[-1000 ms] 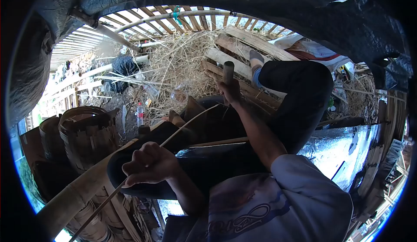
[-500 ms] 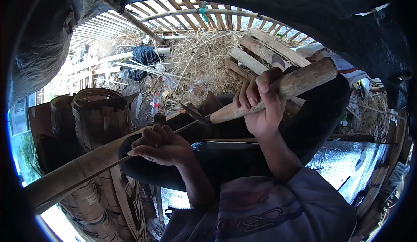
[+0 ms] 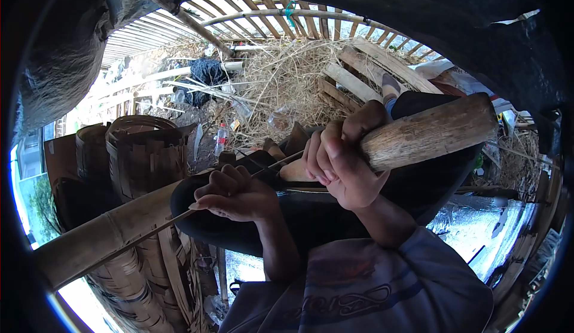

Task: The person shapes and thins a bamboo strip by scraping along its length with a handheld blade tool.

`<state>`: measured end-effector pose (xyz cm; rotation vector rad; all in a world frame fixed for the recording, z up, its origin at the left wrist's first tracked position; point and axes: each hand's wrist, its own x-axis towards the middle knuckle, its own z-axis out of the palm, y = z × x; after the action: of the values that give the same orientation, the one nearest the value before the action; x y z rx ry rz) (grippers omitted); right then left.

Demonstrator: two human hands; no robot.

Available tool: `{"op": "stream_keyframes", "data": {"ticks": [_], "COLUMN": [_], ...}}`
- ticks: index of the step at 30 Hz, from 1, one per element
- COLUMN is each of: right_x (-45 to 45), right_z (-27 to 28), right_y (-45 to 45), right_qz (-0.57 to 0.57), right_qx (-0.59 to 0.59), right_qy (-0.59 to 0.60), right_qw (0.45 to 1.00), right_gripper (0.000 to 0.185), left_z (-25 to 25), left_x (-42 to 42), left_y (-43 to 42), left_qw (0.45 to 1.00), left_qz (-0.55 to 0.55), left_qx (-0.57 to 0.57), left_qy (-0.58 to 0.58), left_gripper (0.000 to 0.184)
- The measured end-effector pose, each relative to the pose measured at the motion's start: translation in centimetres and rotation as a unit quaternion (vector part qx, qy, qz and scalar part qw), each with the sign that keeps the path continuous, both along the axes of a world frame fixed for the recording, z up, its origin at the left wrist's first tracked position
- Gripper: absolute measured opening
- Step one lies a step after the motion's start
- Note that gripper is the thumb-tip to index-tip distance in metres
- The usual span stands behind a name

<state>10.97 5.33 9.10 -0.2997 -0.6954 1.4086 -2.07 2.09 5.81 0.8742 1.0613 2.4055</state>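
My right hand (image 3: 347, 159) is closed around the thick wooden handle (image 3: 433, 133) of a knife, whose butt end points up to the right. The knife's dark blade lies beyond my fist, partly hidden against the dark trousers. In my left hand (image 3: 239, 196), fingers curled and thumb pressed in, is a thin bamboo strip (image 3: 170, 222). The strip passes through the left hand toward the blade area. Below and left of that hand, a thick bamboo pole (image 3: 107, 234) slants across my leg (image 3: 203, 213).
Rolled woven bamboo pieces (image 3: 146, 159) stand at the left. Ahead on the ground are a plastic bottle (image 3: 222, 138), dry straw (image 3: 284, 82), dark netting (image 3: 206, 73) and wooden boards (image 3: 391, 67). A slatted bamboo fence (image 3: 263, 19) closes the far side. Dark sheeting (image 3: 382, 1) hangs overhead.
My right hand and the knife have shifted nearer, with the handle's butt end farther right. The left hand sits slightly farther right, still pinching the strip. The whole view has tilted a little.
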Motion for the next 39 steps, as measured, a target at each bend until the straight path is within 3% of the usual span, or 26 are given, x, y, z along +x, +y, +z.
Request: {"op": "stream_keyframes", "data": {"ticks": [6,10,13,17,19,23,25,28,31,33,34,36,38,39], "right_x": [0.5,0.9,0.0,-0.3,1.0,1.6,0.6,-0.4,0.7,1.3,1.6,1.5,2.5,2.9], "right_z": [-0.5,0.8,-0.8,-4.1,-1.2,1.6,-1.0,-6.4,-7.9,-7.3,-8.9,-11.5,-18.7,-22.3], "right_y": [-0.3,-0.7,-1.2,-0.8,-0.2,-0.3,-0.7,-0.5,-0.1,0.3,0.1,-0.3,-1.4,-2.2], "right_qz": [0.033,-0.022,-0.005,-0.061,-0.028,-0.024,-0.035,-0.061,-0.070,-0.040,-0.050,0.009,0.000,-0.021], "right_qx": [-0.022,0.060,0.058,-0.056,-0.022,0.012,-0.001,-0.025,-0.106,-0.058,-0.023,-0.024,-0.047,-0.096], "right_qy": [0.054,-0.129,-0.056,-0.160,-0.030,0.001,-0.018,-0.158,-0.142,-0.120,-0.188,-0.160,-0.405,-0.438], "right_qw": [0.998,0.990,0.997,0.984,0.999,1.000,0.999,0.985,0.982,0.990,0.981,0.987,0.913,0.894], "right_gripper": [0.022,0.026,0.029,0.029,0.022,0.021,0.021,0.030,0.027,0.023,0.020,0.017,0.015,0.013], "left_z": [-0.3,-0.2,-0.1,-0.1,0.0,0.0,-0.3,-0.4,-0.1,-0.1,-0.2,0.0,-0.1,0.1], "left_x": [-0.3,0.8,1.0,1.0,1.5,1.6,1.3,1.0,1.9,2.0,1.8,1.1,0.9,0.7], "left_y": [-0.5,-0.4,-0.2,0.0,-0.2,0.4,0.4,0.4,0.4,0.8,0.7,0.6,0.6,0.5], "left_qw": [0.999,0.998,1.000,0.999,0.999,0.999,1.000,1.000,1.000,0.999,0.999,1.000,0.999,0.999], "left_qz": [-0.001,-0.048,-0.009,-0.033,-0.034,-0.021,-0.011,-0.030,-0.026,-0.029,-0.022,-0.017,-0.015,0.014], "left_qx": [0.003,0.026,0.005,0.018,0.016,0.015,0.009,0.005,0.002,0.010,0.000,-0.010,-0.018,-0.036], "left_qy": [-0.032,-0.020,0.000,-0.019,-0.033,0.024,0.024,-0.004,0.005,0.018,0.023,-0.007,-0.039,-0.038], "left_gripper": [0.044,0.045,0.045,0.044,0.044,0.044,0.044,0.045,0.045,0.045,0.044,0.044,0.043,0.045]}}
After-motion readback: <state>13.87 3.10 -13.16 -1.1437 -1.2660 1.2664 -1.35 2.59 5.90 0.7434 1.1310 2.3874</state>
